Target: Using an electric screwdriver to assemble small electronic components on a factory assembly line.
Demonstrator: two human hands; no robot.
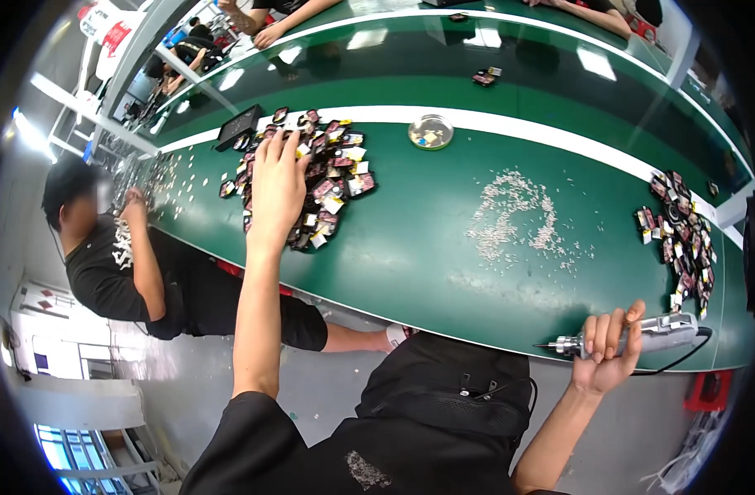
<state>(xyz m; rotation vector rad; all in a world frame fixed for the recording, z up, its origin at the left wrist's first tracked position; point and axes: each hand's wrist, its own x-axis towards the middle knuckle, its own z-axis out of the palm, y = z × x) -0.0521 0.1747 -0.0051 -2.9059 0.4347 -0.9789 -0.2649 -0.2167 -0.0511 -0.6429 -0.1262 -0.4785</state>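
The step in hand seems to be picking from the pile: at ten o'clock the left hand (278,188) lies loosely spread over black boxy parts (328,191), whether gripping one I cannot tell, and the next move seems to call for separating a single piece; at four o'clock the right hand (610,345) wraps a grey powered driver (671,331), its bit toward nine; the parts look small, with pinkish faces and white-and-yellow tags

1. I look through one head-worn fisheye, down and forward across the green table (410,239).
2. It's near: left hand (277,186) upper left, right hand (611,346) lower right.
3. The wearer's black shirt (311,466) rises from the bottom edge.
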